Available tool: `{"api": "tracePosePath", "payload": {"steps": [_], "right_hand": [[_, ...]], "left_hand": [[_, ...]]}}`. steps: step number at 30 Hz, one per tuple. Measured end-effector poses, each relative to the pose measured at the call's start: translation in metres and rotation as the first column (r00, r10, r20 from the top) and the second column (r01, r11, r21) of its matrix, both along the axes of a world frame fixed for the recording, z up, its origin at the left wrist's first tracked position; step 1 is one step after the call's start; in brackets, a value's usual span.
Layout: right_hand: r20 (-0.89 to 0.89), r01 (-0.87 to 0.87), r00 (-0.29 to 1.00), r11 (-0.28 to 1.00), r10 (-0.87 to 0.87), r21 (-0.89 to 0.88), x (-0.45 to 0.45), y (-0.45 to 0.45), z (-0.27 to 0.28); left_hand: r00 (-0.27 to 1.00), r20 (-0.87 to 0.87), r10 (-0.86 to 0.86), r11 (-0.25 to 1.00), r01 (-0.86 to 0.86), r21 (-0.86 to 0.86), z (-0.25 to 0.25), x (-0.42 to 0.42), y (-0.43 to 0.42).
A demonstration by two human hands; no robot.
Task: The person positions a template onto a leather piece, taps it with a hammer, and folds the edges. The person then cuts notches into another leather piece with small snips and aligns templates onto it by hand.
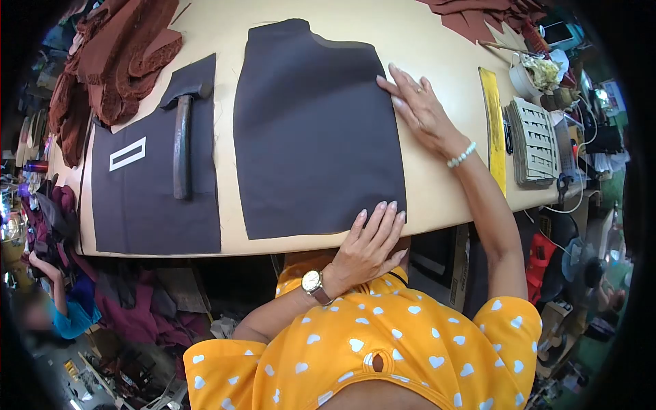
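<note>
A large dark cloth panel [314, 130], cut with a curved neckline and armhole, lies flat on the table. My left hand [369, 239], with a watch on the wrist, rests its outstretched fingers on the panel's near right corner. My right hand [424, 113], wearing a beaded bracelet, touches the panel's right edge higher up, its fingers extended. Neither hand grasps anything. To the left is a second dark cloth piece [157, 225]. A hammer [182, 147] with a worn handle and a white rectangular frame [128, 154] lie on it.
Reddish-brown cloth [113, 61] is heaped at the far left. A yellow ruler [492, 130] and a stack of slotted grey pieces [536, 143] lie on the right. Behind them stands a white container [525, 78]. Another person [65, 307] is at the lower left, beside the table [229, 137].
</note>
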State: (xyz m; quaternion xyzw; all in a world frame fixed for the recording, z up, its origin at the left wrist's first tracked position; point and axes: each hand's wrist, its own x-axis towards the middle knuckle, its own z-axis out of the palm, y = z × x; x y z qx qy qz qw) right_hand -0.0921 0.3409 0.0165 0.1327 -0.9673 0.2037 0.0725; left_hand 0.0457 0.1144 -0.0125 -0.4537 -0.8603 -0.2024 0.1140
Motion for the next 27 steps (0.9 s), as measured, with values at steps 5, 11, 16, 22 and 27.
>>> {"api": "tracePosePath", "payload": {"steps": [5,11,16,22,27], "right_hand": [[-0.055,0.104,0.993,0.995,-0.105,-0.009,-0.053,0.007,-0.014],[-0.067,0.174,0.984,0.978,-0.167,0.118,-0.062,0.008,-0.021],[-0.079,0.236,0.970,0.969,-0.230,0.072,-0.064,0.006,-0.024],[-0.510,0.680,0.663,0.725,-0.548,0.106,-0.001,0.059,-0.010],[-0.389,0.814,0.549,0.366,-0.740,0.452,0.062,0.096,0.018]], "left_hand": [[0.996,0.083,-0.037,0.999,0.036,0.021,0.014,-0.005,0.001],[0.944,0.266,-0.193,0.981,0.183,0.063,0.057,-0.078,0.020],[0.999,-0.046,0.026,0.995,-0.021,0.100,0.040,-0.203,0.069],[0.989,0.037,0.141,0.990,-0.141,0.006,0.035,-0.244,0.085],[0.982,0.116,0.146,0.988,-0.150,0.024,0.042,-0.256,0.086]]}}
